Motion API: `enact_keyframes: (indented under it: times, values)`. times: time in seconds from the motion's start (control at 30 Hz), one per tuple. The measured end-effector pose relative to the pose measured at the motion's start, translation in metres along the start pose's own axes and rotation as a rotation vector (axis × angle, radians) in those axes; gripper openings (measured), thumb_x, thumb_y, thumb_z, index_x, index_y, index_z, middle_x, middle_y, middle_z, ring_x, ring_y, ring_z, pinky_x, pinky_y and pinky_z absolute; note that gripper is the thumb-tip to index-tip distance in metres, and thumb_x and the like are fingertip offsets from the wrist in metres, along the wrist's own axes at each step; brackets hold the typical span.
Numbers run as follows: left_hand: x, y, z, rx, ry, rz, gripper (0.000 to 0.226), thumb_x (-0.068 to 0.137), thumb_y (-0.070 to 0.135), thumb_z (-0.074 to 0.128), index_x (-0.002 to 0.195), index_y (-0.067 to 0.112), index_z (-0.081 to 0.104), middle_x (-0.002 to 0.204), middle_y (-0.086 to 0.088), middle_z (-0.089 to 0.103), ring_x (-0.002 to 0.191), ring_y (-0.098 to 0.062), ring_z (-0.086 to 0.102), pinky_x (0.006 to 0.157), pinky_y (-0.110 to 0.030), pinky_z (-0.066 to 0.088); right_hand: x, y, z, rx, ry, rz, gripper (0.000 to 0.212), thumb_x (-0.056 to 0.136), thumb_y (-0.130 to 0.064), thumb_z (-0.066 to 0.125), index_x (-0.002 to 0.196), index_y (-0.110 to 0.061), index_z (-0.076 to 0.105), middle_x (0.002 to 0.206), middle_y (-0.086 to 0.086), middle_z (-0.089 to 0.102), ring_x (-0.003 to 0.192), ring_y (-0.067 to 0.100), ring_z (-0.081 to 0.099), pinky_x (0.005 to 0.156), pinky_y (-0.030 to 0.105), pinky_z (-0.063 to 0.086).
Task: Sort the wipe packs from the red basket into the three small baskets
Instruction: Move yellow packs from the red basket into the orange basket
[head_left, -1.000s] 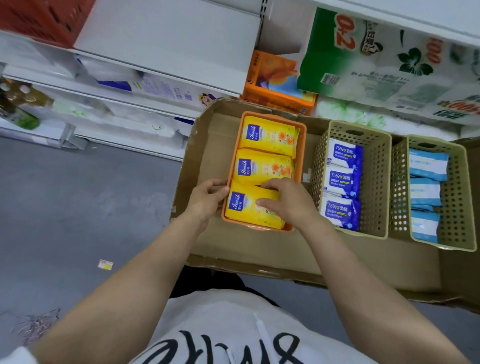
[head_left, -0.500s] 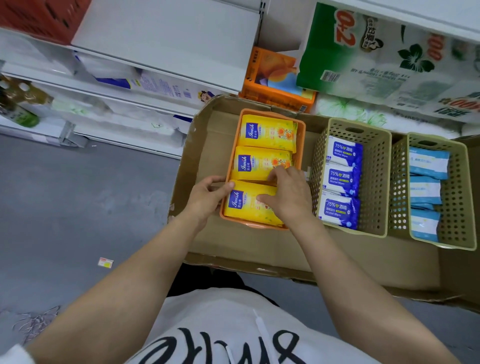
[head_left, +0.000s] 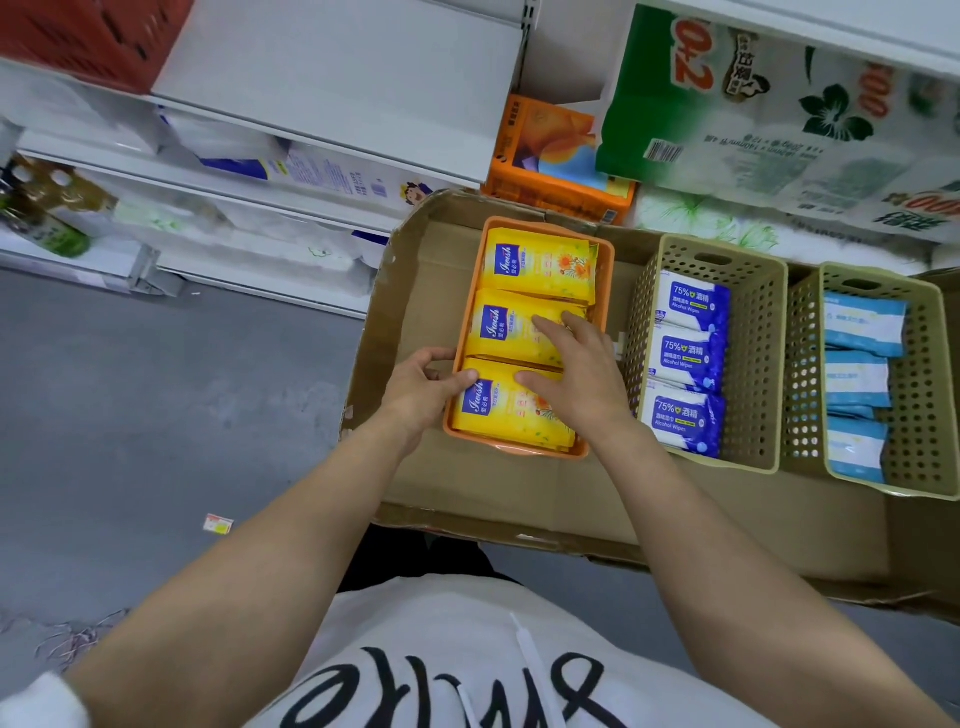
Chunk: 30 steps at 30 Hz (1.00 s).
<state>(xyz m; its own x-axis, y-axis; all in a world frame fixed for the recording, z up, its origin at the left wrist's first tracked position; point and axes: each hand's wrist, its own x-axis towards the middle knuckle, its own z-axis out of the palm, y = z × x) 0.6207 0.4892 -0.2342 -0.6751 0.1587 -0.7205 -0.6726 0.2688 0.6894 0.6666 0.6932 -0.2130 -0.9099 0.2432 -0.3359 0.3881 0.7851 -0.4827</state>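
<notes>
Tidying step: left hand grips small orange plastic basket; right hand flat, pressing yellow wipe packs inside. Next: let go.

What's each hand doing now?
Left hand: grips the orange basket rim.
Right hand: open, fingers flat on the yellow wipe packs.

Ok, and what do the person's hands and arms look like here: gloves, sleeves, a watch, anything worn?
Both hands are bare: no gloves, rings or watch show on the left hand or the right hand. Both forearms are uncovered up to the frame's lower edge. A bit of white fabric shows at the lower left corner. The person wears a white top with black lettering and a white drawstring.
</notes>
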Motion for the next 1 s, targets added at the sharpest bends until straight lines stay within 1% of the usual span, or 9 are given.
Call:
enact_keyframes:
  times: [0.23,0.33,0.4,0.47,0.57,0.6,0.77,0.87,1.0]
  values:
    - [0.0,0.0,0.001,0.038,0.025,-0.002,0.047,0.08,0.03,0.079,0.121,0.024,0.058,0.11,-0.007,0.068,0.094,-0.019,0.071,0.076,-0.037,0.06,0.002,-0.001,0.001,-0.048,0.005,-0.012,0.074,0.084,-0.05,0.071,0.148,-0.037,0.036,0.158,0.0,0.028,0.145,0.027,0.022,0.111,0.049,0.033]
    - [0.0,0.004,0.001,0.118,0.05,0.016,0.046,0.08,0.033,0.079,0.121,0.023,0.059,0.112,-0.007,0.067,0.095,-0.018,0.069,0.08,-0.039,0.06,0.002,-0.004,-0.002,-0.079,-0.015,-0.01,0.073,0.085,-0.05,0.069,0.149,-0.036,0.035,0.157,0.001,0.028,0.144,0.027,0.022,0.111,0.048,0.033]
    - [-0.001,0.012,-0.001,0.198,0.067,0.044,0.048,0.082,0.036,0.077,0.124,0.021,0.057,0.116,-0.005,0.065,0.095,-0.015,0.066,0.079,-0.036,0.058,0.003,-0.008,-0.009,-0.11,-0.048,-0.012,0.069,0.089,-0.05,0.065,0.149,-0.034,0.036,0.156,0.002,0.03,0.144,0.027,0.024,0.11,0.048,0.033]
    - [-0.005,0.026,-0.008,0.32,0.081,0.09,0.054,0.085,0.04,0.074,0.13,0.018,0.053,0.122,-0.003,0.062,0.097,-0.013,0.061,0.077,-0.03,0.053,0.008,-0.013,-0.02,-0.139,-0.09,-0.022,0.059,0.093,-0.05,0.058,0.146,-0.029,0.043,0.153,0.004,0.036,0.141,0.027,0.03,0.11,0.046,0.033]
    - [-0.013,0.062,-0.029,0.534,0.128,0.269,0.061,0.085,0.043,0.072,0.135,0.016,0.049,0.129,-0.007,0.06,0.114,-0.022,0.058,0.094,-0.037,0.049,0.022,-0.031,-0.047,-0.204,-0.103,-0.056,0.051,0.097,-0.049,0.052,0.14,-0.021,0.053,0.15,0.008,0.042,0.139,0.029,0.034,0.112,0.043,0.031]
    - [-0.018,0.076,-0.038,0.607,0.156,0.35,0.061,0.085,0.041,0.072,0.135,0.015,0.05,0.13,-0.008,0.06,0.117,-0.023,0.058,0.096,-0.036,0.047,0.026,-0.04,-0.059,-0.229,-0.08,-0.078,0.05,0.097,-0.047,0.052,0.139,-0.02,0.055,0.149,0.008,0.044,0.139,0.029,0.035,0.112,0.042,0.031]
    - [-0.044,0.139,-0.098,0.859,0.305,0.706,0.054,0.085,0.028,0.071,0.135,0.021,0.051,0.13,-0.008,0.056,0.123,-0.029,0.048,0.098,-0.043,0.044,0.033,-0.107,-0.109,-0.3,0.164,-0.207,0.044,0.097,-0.045,0.054,0.131,-0.019,0.061,0.131,0.008,0.062,0.127,0.029,0.046,0.102,0.041,0.04]
    - [-0.057,0.166,-0.144,0.927,0.37,0.855,0.053,0.086,0.021,0.07,0.136,0.02,0.051,0.13,-0.01,0.055,0.122,-0.032,0.047,0.099,-0.045,0.042,0.029,-0.158,-0.121,-0.293,0.287,-0.285,0.045,0.096,-0.043,0.056,0.136,-0.023,0.056,0.133,0.005,0.06,0.13,0.028,0.043,0.104,0.043,0.039]
    - [-0.065,0.189,-0.22,0.984,0.413,1.014,0.049,0.088,0.022,0.069,0.134,0.014,0.055,0.126,-0.014,0.057,0.118,-0.036,0.05,0.099,-0.048,0.042,0.023,-0.231,-0.112,-0.291,0.386,-0.369,0.048,0.095,-0.039,0.058,0.14,-0.023,0.051,0.136,-0.001,0.058,0.128,0.024,0.045,0.106,0.04,0.039]
